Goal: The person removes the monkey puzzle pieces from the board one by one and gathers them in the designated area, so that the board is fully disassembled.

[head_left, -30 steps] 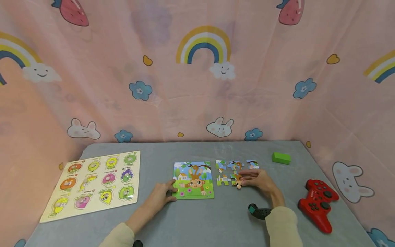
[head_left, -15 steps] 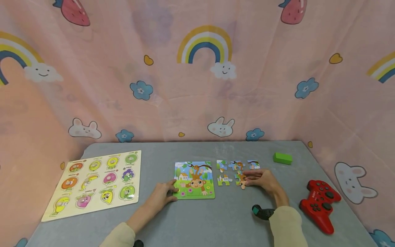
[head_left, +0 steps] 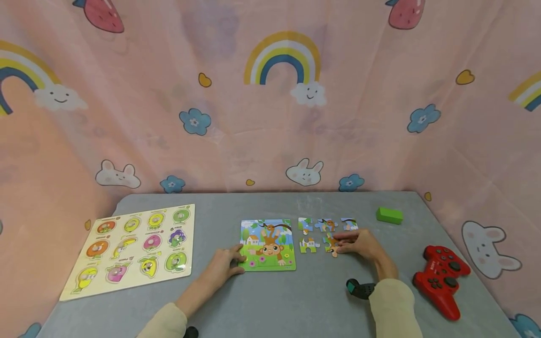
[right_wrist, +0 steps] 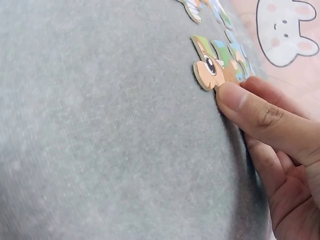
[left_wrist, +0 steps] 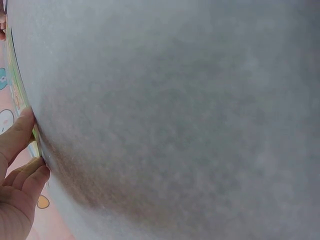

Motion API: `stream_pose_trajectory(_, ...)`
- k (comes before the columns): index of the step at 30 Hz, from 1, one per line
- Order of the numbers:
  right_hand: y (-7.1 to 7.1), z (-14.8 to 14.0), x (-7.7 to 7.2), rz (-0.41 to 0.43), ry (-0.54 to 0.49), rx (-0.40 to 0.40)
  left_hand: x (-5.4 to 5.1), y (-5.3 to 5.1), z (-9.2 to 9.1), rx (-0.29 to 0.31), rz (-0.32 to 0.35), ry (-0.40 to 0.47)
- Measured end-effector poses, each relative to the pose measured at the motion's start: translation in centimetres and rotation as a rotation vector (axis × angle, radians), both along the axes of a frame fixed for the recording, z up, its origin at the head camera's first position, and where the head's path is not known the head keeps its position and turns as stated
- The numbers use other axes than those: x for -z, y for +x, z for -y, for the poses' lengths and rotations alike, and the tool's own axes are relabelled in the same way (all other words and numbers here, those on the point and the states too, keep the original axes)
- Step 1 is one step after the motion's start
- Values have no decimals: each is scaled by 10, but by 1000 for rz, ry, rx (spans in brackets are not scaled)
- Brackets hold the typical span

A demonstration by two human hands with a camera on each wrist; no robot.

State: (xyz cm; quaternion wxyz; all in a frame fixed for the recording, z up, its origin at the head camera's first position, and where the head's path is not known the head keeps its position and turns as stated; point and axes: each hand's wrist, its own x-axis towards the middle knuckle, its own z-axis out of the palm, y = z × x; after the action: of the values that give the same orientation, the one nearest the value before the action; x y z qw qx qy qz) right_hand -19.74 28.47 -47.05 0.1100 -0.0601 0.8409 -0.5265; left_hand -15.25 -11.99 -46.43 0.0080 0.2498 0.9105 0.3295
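Observation:
A square monkey jigsaw puzzle (head_left: 268, 246) lies flat on the grey table in the head view. My left hand (head_left: 220, 267) grips its left edge; the left wrist view shows the thumb and fingertips at that edge. Right of the puzzle, my right hand (head_left: 363, 246) pinches a jigsaw piece (right_wrist: 207, 70) showing a monkey's eye, partly covered by the fingers. Close to its left lies a piece with a house (head_left: 309, 245). Behind them sit separate pieces: a left sky piece (head_left: 305, 225), a branch piece (head_left: 326, 225) and a right corner piece (head_left: 349, 224).
A fruit puzzle board (head_left: 131, 251) takes up the left of the grey table (head_left: 270, 305). A green block (head_left: 389, 215) stands at the back right, and a red game controller (head_left: 441, 281) lies right of my right arm. Pink printed cloth (head_left: 270, 136) hangs behind the table.
My right hand has shifted slightly right with the jigsaw piece, widening the gap to the house piece. My left hand has stayed at the puzzle's edge. The head view has shifted a little.

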Motion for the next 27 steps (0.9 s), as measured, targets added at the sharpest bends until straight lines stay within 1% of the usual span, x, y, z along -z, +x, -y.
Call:
stream_pose_trajectory(4, 0, 0, -1, 3, -16, -4, -1, 1, 0, 1, 4, -2)
stream_pose_trajectory(9, 2, 0, -1, -2, -57, -10, -1, 1, 0, -1, 4, 0)
stream_pose_trajectory(13, 4, 0, -2, 4, -103, 2, -1, 1, 1, 0, -2, -2)
stream_pose_trajectory(18, 8, -4, 1, -28, -159, 37, 0, 1, 1, 0, -14, -5)
stream_pose_trajectory(22, 11, -5, 2, -70, -210, 65, 1, 0, 1, 3, -18, -6)
stream_pose_trajectory(25, 13, -4, 1, -94, -227, 73, 0, -1, 1, 8, -16, -6)
stream_pose_trajectory(27, 15, -2, 0, -93, -228, 78, -1, -1, 1, 9, -9, -2)
